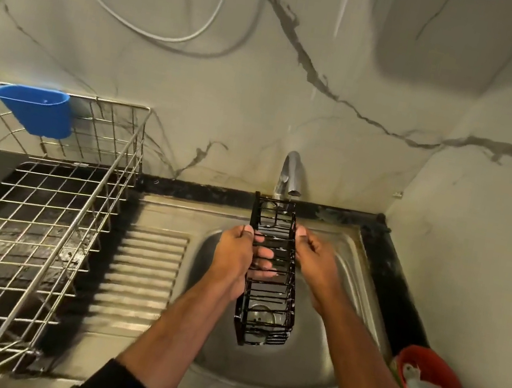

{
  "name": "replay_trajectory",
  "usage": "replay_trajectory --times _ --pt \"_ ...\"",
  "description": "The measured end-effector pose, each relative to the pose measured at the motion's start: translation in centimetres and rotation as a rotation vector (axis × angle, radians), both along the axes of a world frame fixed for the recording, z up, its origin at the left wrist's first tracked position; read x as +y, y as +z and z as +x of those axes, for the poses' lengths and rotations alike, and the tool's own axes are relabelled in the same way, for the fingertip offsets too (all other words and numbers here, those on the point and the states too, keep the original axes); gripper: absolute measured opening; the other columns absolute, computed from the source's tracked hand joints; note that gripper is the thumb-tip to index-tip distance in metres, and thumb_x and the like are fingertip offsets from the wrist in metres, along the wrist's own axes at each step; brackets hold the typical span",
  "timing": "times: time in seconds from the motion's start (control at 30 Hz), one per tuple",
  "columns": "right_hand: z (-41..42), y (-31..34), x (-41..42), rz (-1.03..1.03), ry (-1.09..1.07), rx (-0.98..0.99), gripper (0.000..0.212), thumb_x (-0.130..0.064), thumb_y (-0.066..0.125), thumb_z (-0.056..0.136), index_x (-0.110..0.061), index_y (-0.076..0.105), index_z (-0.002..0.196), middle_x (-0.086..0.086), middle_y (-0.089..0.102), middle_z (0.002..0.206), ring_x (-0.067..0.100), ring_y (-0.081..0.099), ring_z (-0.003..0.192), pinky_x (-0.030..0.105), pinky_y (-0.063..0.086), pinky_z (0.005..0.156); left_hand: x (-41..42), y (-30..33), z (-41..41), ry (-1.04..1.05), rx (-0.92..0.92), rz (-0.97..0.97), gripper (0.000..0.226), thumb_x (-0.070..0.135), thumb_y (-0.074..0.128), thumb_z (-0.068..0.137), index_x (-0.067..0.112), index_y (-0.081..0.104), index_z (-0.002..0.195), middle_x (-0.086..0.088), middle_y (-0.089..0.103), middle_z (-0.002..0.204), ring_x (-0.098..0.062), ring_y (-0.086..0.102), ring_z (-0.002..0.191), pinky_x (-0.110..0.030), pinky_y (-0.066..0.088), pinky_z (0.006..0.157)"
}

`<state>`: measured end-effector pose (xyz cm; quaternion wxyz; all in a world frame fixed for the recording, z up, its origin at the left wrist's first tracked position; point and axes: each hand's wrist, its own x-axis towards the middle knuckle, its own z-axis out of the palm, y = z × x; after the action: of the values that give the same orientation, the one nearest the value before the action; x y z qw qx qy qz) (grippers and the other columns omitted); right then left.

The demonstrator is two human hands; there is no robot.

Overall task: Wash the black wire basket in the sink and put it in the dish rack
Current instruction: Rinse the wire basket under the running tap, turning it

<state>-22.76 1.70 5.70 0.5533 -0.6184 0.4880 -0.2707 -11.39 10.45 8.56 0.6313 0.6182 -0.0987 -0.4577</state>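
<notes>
A long, narrow black wire basket (pixel 264 311) hangs lengthwise over the steel sink (pixel 312 371), its far end just under the tap (pixel 293 174). My left hand (pixel 237 253) grips its left side, fingers reaching through the wires. On the right side, my right hand (pixel 314 255) holds the rim with the thumb on top. The sink drain shows through the basket's near end. A silver wire dish rack (pixel 37 223) stands on the counter to the left of the sink.
A blue plastic cup (pixel 35 108) hangs on the rack's back rim. The ribbed steel drainboard (pixel 142 269) lies between rack and basin. A red bowl (pixel 435 382) with white scraps sits at the right front corner. Marble-patterned walls close in behind and to the right.
</notes>
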Motion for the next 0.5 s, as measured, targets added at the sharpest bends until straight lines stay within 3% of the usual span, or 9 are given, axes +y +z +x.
replay_trajectory --times 0.13,0.23,0.33,0.4,0.5 --pt "-0.8 0.5 -0.4 -0.021 0.110 0.044 0.023 -0.045 0.048 0.102 -0.040 0.070 0.102 -0.007 0.076 0.101 0.011 0.069 0.095 0.032 0.055 0.085 -0.1 -0.1 -0.8 0.045 -0.002 0.006 0.029 0.023 0.034 0.112 0.005 0.055 0.104 -0.011 0.064 0.068 -0.014 0.056 0.041 -0.041 0.061 0.053" --pt "-1.1 0.8 -0.8 -0.013 0.120 0.031 0.029 -0.044 0.053 0.100 -0.035 0.067 0.123 -0.005 0.073 0.112 0.014 0.067 0.101 0.028 0.053 0.079 -0.3 0.0 -1.4 0.067 -0.018 -0.001 0.030 0.025 0.034 0.112 0.006 0.055 0.102 -0.011 0.064 0.066 -0.014 0.056 0.039 -0.041 0.061 0.053" --pt "-1.1 0.9 -1.0 -0.010 0.129 -0.004 0.026 -0.041 0.052 0.101 -0.034 0.068 0.121 -0.007 0.074 0.109 0.015 0.068 0.102 0.033 0.055 0.086 -0.6 0.3 -1.7 0.084 -0.011 0.011 0.032 0.026 0.034 0.112 0.006 0.055 0.100 -0.011 0.065 0.065 -0.016 0.057 0.040 -0.042 0.061 0.053" --pt "-1.0 1.0 -1.2 -0.010 0.138 -0.038 0.025 -0.037 0.051 0.102 -0.035 0.066 0.123 -0.016 0.071 0.107 0.006 0.065 0.098 0.030 0.051 0.087 -0.7 0.2 -1.7 0.083 -0.010 0.013 0.031 0.026 0.034 0.112 0.004 0.055 0.105 -0.013 0.066 0.069 -0.018 0.060 0.044 -0.043 0.062 0.056" --pt "-0.5 1.1 -1.4 -0.017 0.143 -0.053 0.035 -0.034 0.052 0.102 -0.034 0.057 0.137 -0.018 0.059 0.127 0.004 0.055 0.113 0.032 0.044 0.098 -0.5 0.5 -2.0 0.078 -0.027 0.014 0.028 0.024 0.032 0.112 0.004 0.052 0.109 -0.013 0.066 0.073 -0.019 0.060 0.047 -0.041 0.061 0.055"
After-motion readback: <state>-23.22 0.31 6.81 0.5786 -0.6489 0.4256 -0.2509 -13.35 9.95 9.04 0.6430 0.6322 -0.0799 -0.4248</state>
